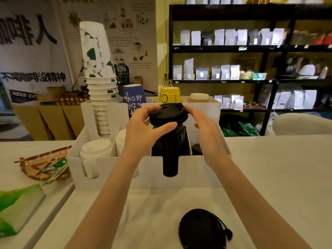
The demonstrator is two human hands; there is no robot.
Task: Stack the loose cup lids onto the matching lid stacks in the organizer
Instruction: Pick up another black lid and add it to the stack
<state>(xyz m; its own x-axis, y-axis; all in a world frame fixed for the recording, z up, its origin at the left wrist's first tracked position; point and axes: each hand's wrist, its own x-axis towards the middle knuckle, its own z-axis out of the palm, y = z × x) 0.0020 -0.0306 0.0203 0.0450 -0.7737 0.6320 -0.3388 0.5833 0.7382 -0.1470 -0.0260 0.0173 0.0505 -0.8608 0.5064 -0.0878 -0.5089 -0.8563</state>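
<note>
café counter, shelves behind. white organizer holding white stack and tall black stack. one black lid going onto black stack, tilted, not seated. second lid loose on counter; judged partway done. left hand pinching lid rim, thumb in front. right hand spread, fingertips at far rim, contact unclear.

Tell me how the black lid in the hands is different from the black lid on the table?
The held lid sits atop the black lid stack in the organizer, gripped by the left hand; the loose lid lies alone on the table, untouched. The held lid tilts; the loose lid lies flat. Both are round and black.
</note>
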